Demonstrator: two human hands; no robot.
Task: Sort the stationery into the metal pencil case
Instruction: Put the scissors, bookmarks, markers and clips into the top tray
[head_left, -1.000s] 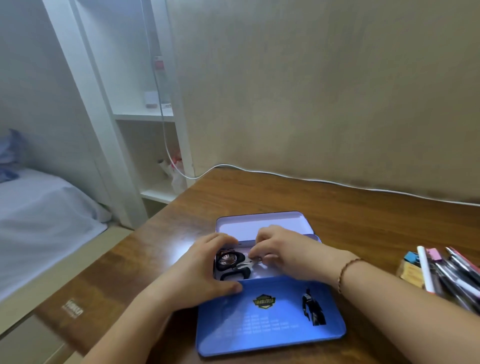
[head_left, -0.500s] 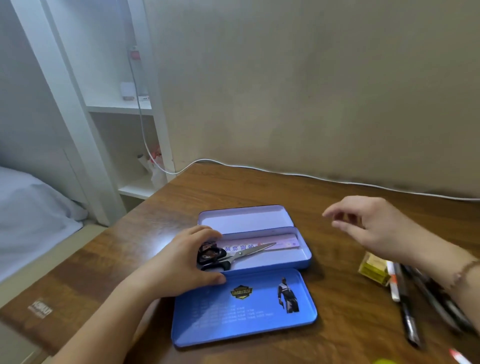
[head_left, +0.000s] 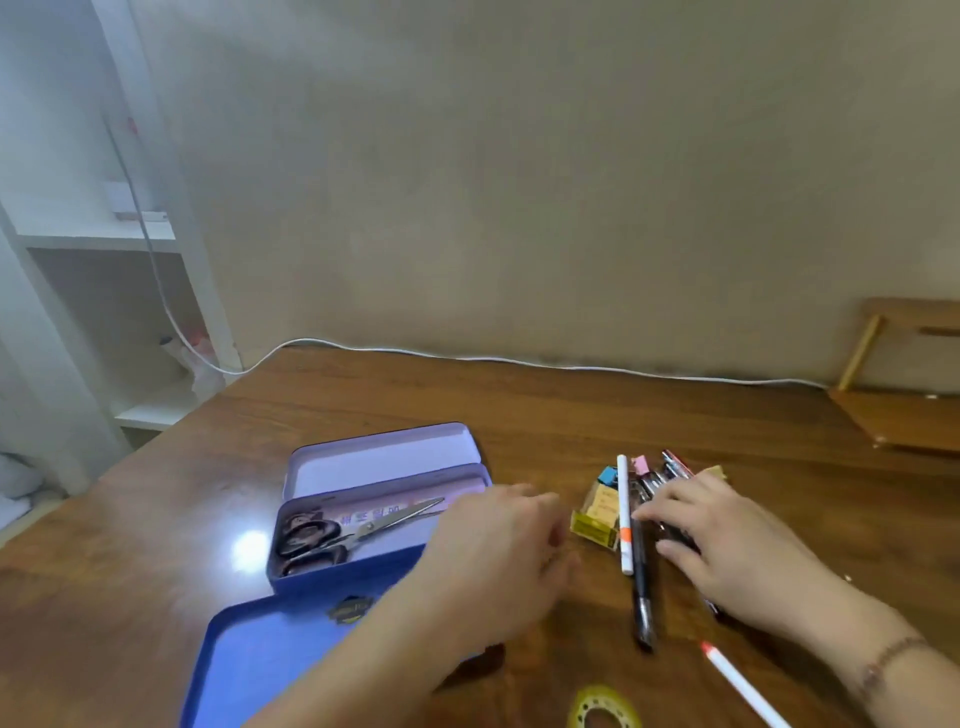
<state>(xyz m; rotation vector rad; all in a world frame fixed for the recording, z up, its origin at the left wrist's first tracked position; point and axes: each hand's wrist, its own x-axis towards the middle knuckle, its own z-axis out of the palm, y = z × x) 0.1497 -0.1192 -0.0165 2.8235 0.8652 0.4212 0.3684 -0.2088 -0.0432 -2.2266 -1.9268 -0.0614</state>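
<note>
Reaching in from the lower edge of the picture, both your forearms stretch out over the wooden desk (head_left: 519, 410). Your left hand (head_left: 498, 561) hovers palm down, blurred, between the metal pencil case (head_left: 363, 467) and the pile of stationery — its fingers look loosely curled, with nothing visibly held, though the blur makes that hard to confirm. Your right hand (head_left: 727, 540) lies palm down on the cluster of pens (head_left: 670, 470), fingers spread across them and pointing left; whether it is closing around any pen, you cannot tell. A beaded bracelet (head_left: 888, 660) circles that wrist.

The pencil case stands open toward the desk's left side, its blue lid (head_left: 260, 654) folded flat toward the near edge. Inside the tray lie the scissors (head_left: 353, 530), handles at the left end and blades pointing right, resting on a ruler (head_left: 384, 514).

Just left of your right fingertips a white pen (head_left: 625, 514) and a black pen (head_left: 642, 587) lie side by side, running from far to near. A yellow box (head_left: 597, 519) sits touching the white pen's left side, with a blue binder clip (head_left: 607, 474) behind it. Near the desk's front edge — a roll of clear tape (head_left: 602, 709) and another white pen (head_left: 743, 686).
</note>
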